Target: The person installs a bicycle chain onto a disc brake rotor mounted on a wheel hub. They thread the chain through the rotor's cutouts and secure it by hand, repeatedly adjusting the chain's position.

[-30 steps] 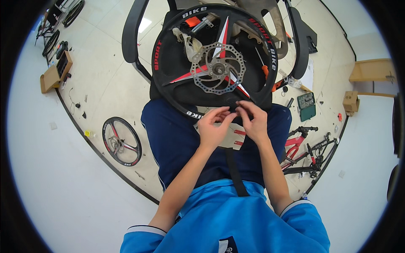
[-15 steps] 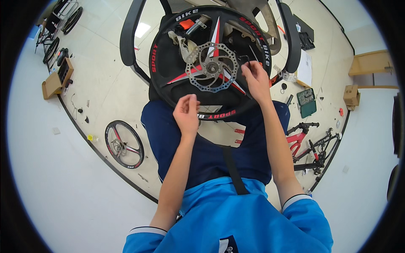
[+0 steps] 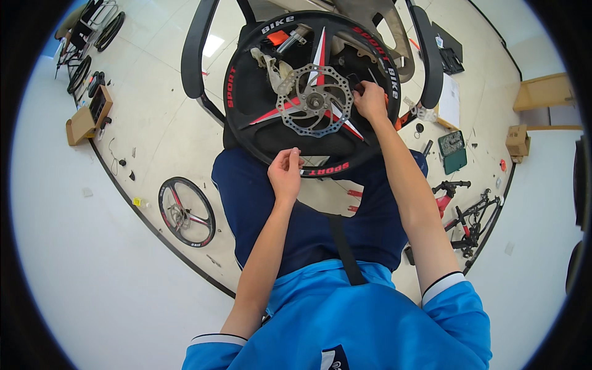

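A black three-spoke bicycle wheel [image 3: 233, 132] lies across a chair seat and my thighs, with a silver brake disc [image 3: 316, 126] at its hub. My left hand [image 3: 285, 176] is closed in a pinch at the near rim; anything between its fingertips is too small to make out. Over the wheel's right side, my right hand [image 3: 371, 102] has its fingers closed around a small black hex key [image 3: 353, 79], mostly covered by the hand. Between the spokes, a crumpled pale glove [image 3: 272, 69], a silver cylindrical part [image 3: 292, 38] and an orange item [image 3: 280, 38] lie on the seat.
Black chair armrests [image 3: 196, 49] flank the wheel. A second wheel [image 3: 187, 211] is on the floor at left, an open cardboard box [image 3: 86, 120] beyond it. At right are a green tool case [image 3: 453, 153], bicycle frame parts [image 3: 472, 222] and a carton [image 3: 517, 142].
My right hand has moved away from me onto the hex key. My left hand has shifted slightly right along the near rim, still pinched. The whole view has shifted a little.
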